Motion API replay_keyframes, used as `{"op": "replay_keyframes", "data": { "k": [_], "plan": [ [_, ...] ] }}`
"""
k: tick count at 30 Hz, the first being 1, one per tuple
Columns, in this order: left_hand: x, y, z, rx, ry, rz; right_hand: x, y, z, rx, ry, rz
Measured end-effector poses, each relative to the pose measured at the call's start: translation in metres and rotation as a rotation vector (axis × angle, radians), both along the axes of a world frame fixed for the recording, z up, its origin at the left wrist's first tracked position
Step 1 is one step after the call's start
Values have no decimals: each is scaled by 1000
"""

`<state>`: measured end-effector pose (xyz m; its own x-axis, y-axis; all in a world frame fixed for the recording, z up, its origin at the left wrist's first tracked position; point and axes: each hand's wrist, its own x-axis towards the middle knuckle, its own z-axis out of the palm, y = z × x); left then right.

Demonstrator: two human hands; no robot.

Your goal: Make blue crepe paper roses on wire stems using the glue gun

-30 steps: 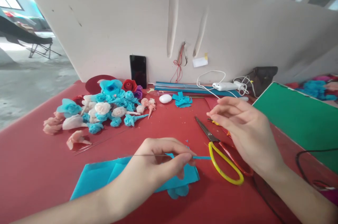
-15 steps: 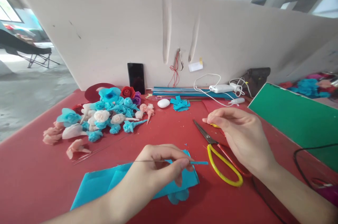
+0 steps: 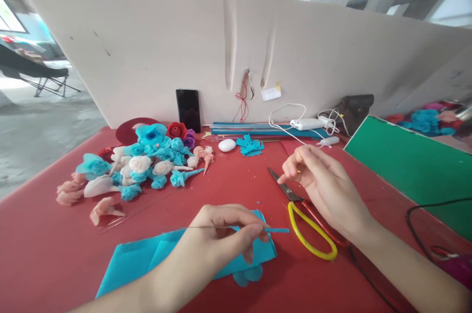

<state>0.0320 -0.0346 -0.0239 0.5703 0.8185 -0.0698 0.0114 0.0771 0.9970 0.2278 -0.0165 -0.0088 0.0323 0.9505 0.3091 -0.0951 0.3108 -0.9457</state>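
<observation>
The left hand [image 3: 230, 234] pinched a thin wire [image 3: 214, 228] between thumb and fingers, above a folded sheet of blue crepe paper [image 3: 134, 256]. A narrow blue paper strip [image 3: 278, 230] projected from the pinch towards three o'clock; whether it wrapped the wire or lay along it could not be told. The right hand [image 3: 332, 190] hung at two o'clock from the left, over the scissors [image 3: 294, 195], its fingers loosely curled; whether they held anything fine could not be told.

The wire looked very light, slim and springy, apt to roll between fingertips. The strip seemed soft and easily torn or creased, so a gentle pinch right where paper met wire probably gave the best hold, and tugging its free end the worst.

Among containers, a dark brown pouch [image 3: 356, 110] sat between one and two o'clock from the left hand, its contents hidden.
</observation>
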Motion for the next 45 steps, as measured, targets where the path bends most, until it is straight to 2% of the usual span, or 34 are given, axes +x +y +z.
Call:
{"op": "replay_keyframes", "data": {
  "k": [10,16,21,27,33,36,40,45],
  "plan": [
    [2,2,-11,-33,65,10,10,5,-4,-105,-94,-65],
    [8,-5,-32,-27,91,-21,9,9,-7,-159,-196,-35],
    [13,-11,-47,68,85,5,9,10,-11,-170,-347,-15],
    [11,-10,-49,191,91,14,6,33,-22,-191,-562,-14],
    [10,-11,-48,215,111,9,-12,74,-32,-173,-860,-49],
    [10,-11,-48,209,113,4,-20,87,-33,-151,-966,-16],
    [10,-11,-50,186,104,-3,-26,92,-30,-127,-1014,5],
    [11,-11,-52,149,73,15,-23,81,-24,-93,-915,-14]
  ]
}}
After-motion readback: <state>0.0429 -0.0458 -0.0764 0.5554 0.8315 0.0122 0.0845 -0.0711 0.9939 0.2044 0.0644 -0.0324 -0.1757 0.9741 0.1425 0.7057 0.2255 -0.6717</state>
